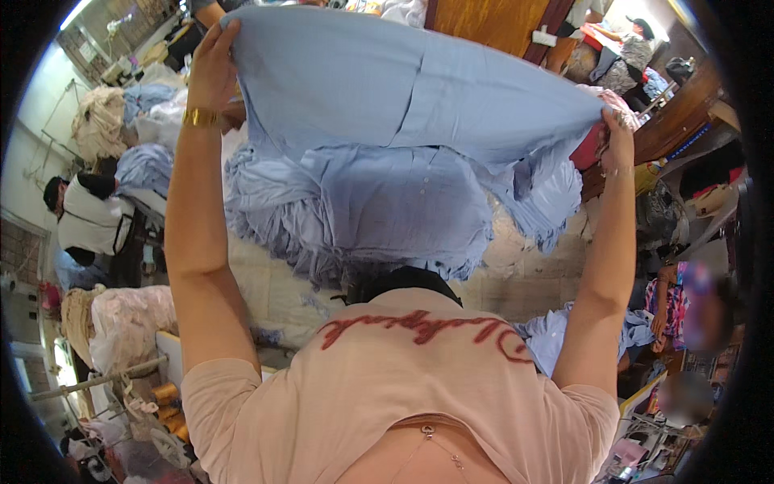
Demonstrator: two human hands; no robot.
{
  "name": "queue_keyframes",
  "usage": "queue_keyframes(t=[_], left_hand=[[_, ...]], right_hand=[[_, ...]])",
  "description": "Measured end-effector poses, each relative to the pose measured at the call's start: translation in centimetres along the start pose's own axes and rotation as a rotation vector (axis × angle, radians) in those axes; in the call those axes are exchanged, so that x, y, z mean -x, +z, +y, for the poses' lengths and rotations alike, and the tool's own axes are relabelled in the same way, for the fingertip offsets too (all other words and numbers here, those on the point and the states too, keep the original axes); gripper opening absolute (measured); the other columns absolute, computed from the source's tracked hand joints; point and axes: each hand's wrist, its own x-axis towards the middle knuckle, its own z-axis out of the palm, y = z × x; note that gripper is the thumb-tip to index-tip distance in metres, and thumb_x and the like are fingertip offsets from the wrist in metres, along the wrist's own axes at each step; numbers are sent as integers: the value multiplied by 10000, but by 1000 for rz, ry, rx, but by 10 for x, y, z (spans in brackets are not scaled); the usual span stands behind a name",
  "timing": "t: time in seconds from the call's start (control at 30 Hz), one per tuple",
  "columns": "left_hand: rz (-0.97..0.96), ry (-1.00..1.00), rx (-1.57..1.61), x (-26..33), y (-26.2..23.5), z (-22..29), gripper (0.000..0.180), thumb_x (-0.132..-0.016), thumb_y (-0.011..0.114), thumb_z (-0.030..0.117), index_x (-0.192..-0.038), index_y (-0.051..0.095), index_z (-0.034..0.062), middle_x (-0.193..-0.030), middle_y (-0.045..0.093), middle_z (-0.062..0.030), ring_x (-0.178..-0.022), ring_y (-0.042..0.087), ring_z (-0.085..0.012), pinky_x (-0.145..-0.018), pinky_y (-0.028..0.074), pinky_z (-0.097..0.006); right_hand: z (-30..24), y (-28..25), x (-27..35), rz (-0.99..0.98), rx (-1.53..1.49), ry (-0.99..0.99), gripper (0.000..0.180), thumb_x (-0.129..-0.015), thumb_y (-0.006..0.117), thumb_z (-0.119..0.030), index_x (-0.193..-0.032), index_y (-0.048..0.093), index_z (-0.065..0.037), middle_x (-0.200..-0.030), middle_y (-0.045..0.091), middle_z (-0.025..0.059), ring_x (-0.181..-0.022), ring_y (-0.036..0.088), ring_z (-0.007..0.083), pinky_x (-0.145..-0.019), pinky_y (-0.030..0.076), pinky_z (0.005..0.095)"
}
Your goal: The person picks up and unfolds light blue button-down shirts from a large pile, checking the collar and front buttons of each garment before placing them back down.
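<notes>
Here, starting upper left of frame, we note the left hand (pixel 211 71) raised, gold band (pixel 201 118) at the wrist, fingers clamped on one corner of a light-blue cloth (pixel 339 77).

Cloth itself: upper middle of frame, drawn wide between both hands. Long axis runs left to right, sloping down toward the right; upper edge bows upward. A seam-like line crosses it, roughly top to bottom. Which end is collar or hem we cannot tell, so we log no firm heading.

Below it, mid-frame, a heap of light-blue garments (pixel 387 202), ruffled along its left and lower edges, buttons visible on the top piece. Cloth's lower edge overlaps the heap in our view; touching or apart, we cannot say.

Right of centre, upper part of frame: the right hand (pixel 617 147), lower than the left, fingers clamped on the cloth's other corner.

Progress, by our reckoning: lifting and spreading look done; the piece is neither folded nor released, so setting it down seems left.
</notes>
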Motion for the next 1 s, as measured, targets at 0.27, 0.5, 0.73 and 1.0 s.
queue_keyframes(t=[0.27,0.5,0.73,1.0], left_hand=[[-78,-148,136,-137,10,33,317,-858,524,255,-1079,542,28,-973,601,-35,-826,564,-110,-703,433,-240],[91,-189,337,-164,27,44,351,-832,567,184,-1112,496,-16,-1037,558,-112,-918,537,-169,-806,418,-267],[-285,246,-312,-52,91,79,438,-779,562,85,-1204,477,25,-1133,511,-109,-1041,467,-146,-894,363,-257],[-618,158,-588,91,132,73,315,-685,576,-35,-983,621,56,-853,580,-32,-620,514,-97,-541,409,-227]], right_hand=[[-127,-7,-61,158,345,-320,354,-787,596,-257,-1070,543,-52,-756,547,36,-526,482,108,-433,368,243],[-156,-37,-86,125,200,-318,153,-748,662,-173,-834,608,-58,-661,500,-33,-527,414,64,-433,315,197],[-150,-132,22,-218,121,-340,320,-747,619,-70,-1055,546,-30,-842,545,4,-695,476,84,-591,370,192],[-70,-234,144,172,960,-343,224,-727,494,67,-921,576,-10,-853,551,27,-781,518,115,-714,389,210]])
